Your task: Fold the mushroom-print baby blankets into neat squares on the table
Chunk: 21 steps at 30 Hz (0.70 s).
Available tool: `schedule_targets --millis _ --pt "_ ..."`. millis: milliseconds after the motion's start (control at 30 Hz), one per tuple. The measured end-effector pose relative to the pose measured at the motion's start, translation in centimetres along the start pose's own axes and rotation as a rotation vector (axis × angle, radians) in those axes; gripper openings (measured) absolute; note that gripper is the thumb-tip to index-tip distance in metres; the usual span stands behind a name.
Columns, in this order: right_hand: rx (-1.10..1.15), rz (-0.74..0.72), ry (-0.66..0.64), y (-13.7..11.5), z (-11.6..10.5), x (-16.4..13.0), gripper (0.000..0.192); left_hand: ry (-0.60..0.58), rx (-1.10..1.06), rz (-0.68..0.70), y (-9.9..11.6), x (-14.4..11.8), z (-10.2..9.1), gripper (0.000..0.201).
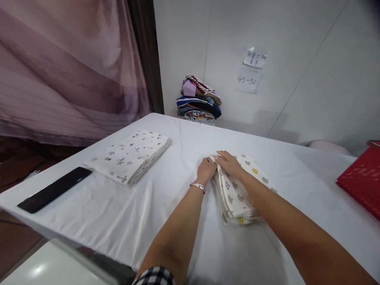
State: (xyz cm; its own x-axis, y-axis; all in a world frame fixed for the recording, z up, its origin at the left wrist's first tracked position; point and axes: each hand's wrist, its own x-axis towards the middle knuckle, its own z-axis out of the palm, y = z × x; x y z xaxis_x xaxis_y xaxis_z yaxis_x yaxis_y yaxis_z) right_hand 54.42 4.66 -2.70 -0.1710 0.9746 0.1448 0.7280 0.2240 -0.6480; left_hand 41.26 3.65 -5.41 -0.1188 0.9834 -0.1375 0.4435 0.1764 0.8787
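A folded white cloth (238, 195) printed with grey and yellow figures lies in layers on the table in front of me. My left hand (206, 170), with a bracelet at the wrist, is closed around the cloth's far left corner. Over the top of that same corner rests my right hand (230, 164), its fingers stretched out and close to the left one. The right forearm hides part of the cloth. Farther left, apart from both hands, lies a second folded white cloth (132, 155) with small grey prints.
A white-covered table (176, 193) carries a black flat slab (56, 188) at its left edge and a red box-like object (369, 182) at its right. Behind it rises a stack of folded fabrics (199, 102) against the wall. A pink curtain (65, 59) hangs at left.
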Motion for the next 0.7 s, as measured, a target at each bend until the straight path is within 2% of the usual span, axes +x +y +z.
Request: schedule_targets --millis 200,333,467,700 --pt "0.059 -0.039 -0.086 -0.8 0.9 0.8 0.042 -0.024 -0.084 0.027 -0.7 0.6 0.0 0.037" --pt "0.157 -0.098 -0.079 -0.2 0.9 0.6 0.039 -0.034 -0.152 0.029 -1.4 1.2 0.1 0.034" --pt "0.136 -0.207 -0.063 0.5 1.1 0.2 0.04 -0.036 -0.204 0.048 -1.7 1.5 0.2 0.033" --pt "0.163 -0.21 -0.017 1.6 1.6 0.1 0.042 -0.055 -0.266 0.07 -1.7 1.5 -0.1 0.036"
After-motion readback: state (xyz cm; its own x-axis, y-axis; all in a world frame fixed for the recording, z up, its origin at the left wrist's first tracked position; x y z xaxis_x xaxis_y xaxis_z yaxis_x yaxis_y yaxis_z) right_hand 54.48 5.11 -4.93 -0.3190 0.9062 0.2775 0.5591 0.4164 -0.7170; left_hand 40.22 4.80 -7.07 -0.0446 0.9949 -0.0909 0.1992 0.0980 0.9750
